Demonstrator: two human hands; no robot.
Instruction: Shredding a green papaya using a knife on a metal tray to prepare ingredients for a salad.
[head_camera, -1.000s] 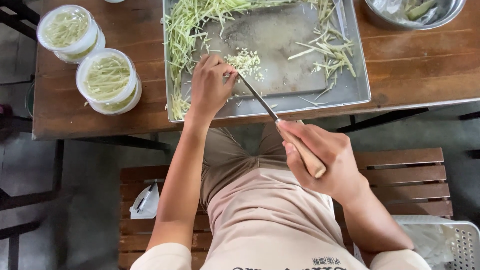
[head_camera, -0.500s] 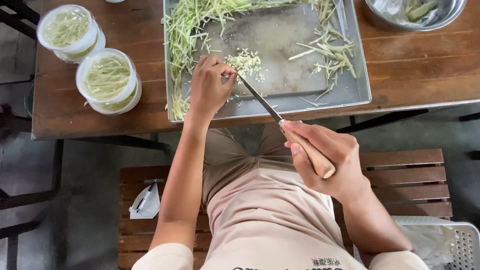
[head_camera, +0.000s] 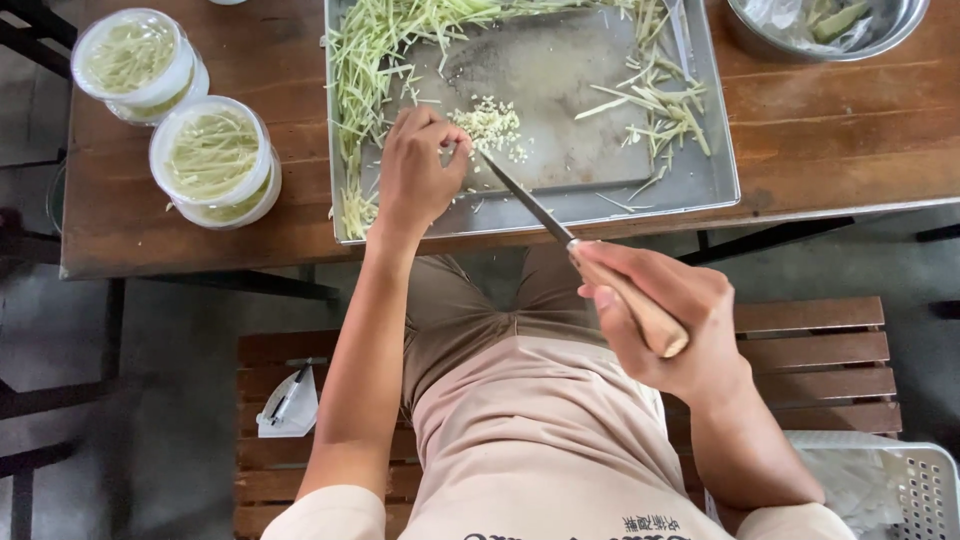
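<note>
A metal tray (head_camera: 710, 175) on the wooden table holds a grey cutting board (head_camera: 570, 90). Long pale-green vegetable strips (head_camera: 365, 60) are heaped along the tray's left and top sides, with more strips (head_camera: 665, 105) at the right. A small pile of finely chopped bits (head_camera: 490, 122) lies on the board. My left hand (head_camera: 415, 175) rests on the board beside that pile, fingers curled over something I cannot make out. My right hand (head_camera: 665, 320) grips the wooden handle of a knife (head_camera: 525, 200), its blade tip reaching the chopped pile next to my left fingers.
Two lidded round tubs of shredded greens (head_camera: 215, 160) (head_camera: 135, 60) stand at the table's left. A metal bowl (head_camera: 830, 25) sits at the top right. I sit on a slatted wooden bench (head_camera: 810, 350); a white packet with a pen (head_camera: 285, 400) lies on it, a white perforated basket (head_camera: 900, 490) at right.
My right hand with the knife has shifted slightly down and right. My left hand has stayed at the chopped pile.
</note>
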